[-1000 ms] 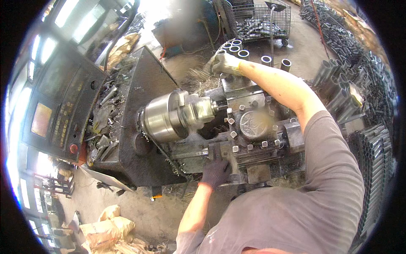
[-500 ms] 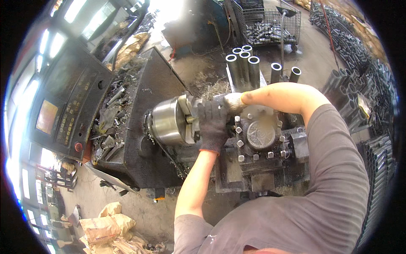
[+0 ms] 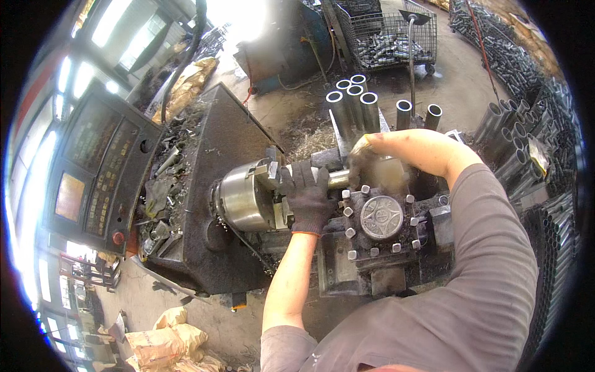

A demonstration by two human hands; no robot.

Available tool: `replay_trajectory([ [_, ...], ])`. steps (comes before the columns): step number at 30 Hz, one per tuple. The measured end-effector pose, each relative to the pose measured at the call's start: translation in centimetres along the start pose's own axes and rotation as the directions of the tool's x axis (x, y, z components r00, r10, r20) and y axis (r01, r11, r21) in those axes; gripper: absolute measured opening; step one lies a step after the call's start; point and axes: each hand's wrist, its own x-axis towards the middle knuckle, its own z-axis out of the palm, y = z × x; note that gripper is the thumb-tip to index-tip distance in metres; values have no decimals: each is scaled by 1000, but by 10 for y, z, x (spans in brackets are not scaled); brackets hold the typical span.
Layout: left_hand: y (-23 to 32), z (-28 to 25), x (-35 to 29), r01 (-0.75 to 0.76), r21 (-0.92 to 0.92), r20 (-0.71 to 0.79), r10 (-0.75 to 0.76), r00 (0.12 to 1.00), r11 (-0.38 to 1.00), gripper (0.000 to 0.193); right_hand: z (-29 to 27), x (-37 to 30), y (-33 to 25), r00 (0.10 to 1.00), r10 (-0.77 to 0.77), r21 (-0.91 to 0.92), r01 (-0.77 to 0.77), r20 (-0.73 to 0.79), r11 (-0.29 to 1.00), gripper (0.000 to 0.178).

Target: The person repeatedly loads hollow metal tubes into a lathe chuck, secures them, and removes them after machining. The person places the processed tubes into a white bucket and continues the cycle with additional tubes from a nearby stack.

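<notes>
My left hand (image 3: 305,198), in a dark knit glove, is closed over a short shiny metal tube (image 3: 338,180) beside the jaws of a steel lathe chuck (image 3: 246,197). The tube lies level, its bare middle showing between my hands. At its right end my gloved right hand (image 3: 361,159) curls round it; a blurry patch partly hides those fingers. The chuck's jaws are just left of my left hand; whether the tube sits inside them is hidden. Below my right forearm stands the square tool post (image 3: 380,218), with bolts round its top.
Several upright steel tubes (image 3: 369,111) stand behind the tool post. A control panel (image 3: 93,173) with a red button is at the left. Metal scraps lie on the machine housing (image 3: 204,248). More tubes (image 3: 517,139) are stacked at the right, and a wire cart (image 3: 396,46) stands at the back.
My right hand has moved right, away from my left hand, baring the tube between them. My left hand has shifted slightly in the picture with the whole scene as the view tilted.
</notes>
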Motion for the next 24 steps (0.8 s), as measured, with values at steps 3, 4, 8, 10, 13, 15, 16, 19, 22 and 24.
replay_trajectory([
  [3,5,-2,2,-4,-45,-77,1,997,999,61,5,-10,3,818,-573,-641,469,56,607,20],
  [4,7,-3,2,-6,-50,-82,2,997,999,60,9,-15,2,765,-637,-749,476,95,460,20],
  [8,11,-8,5,1,-11,-48,-2,999,1000,60,23,-59,-1,762,-644,-490,588,69,644,25],
  [10,10,-8,6,-25,-5,-34,24,999,1000,55,32,-67,-9,986,-103,-31,100,-132,995,24],
  [13,5,-3,8,-49,8,4,49,999,999,47,51,-62,-29,922,-21,-41,6,-387,999,27],
  [15,3,2,11,-113,27,-75,115,991,993,44,67,-55,-42,803,-234,-435,-35,-548,900,31],
  [16,3,5,12,-141,42,-108,145,984,989,43,75,-56,-46,709,-377,-625,-116,-596,772,34],
  [19,3,9,14,-217,-19,-61,216,975,976,41,93,-79,-43,656,-272,-542,-249,-704,803,45],
  [22,5,7,14,-279,-34,-117,273,955,960,37,98,-107,-24,691,-213,-542,-300,-691,785,41],
  [24,7,4,16,-222,-17,-126,218,968,975,28,95,-109,-13,708,-149,-455,-264,-690,851,40],
])
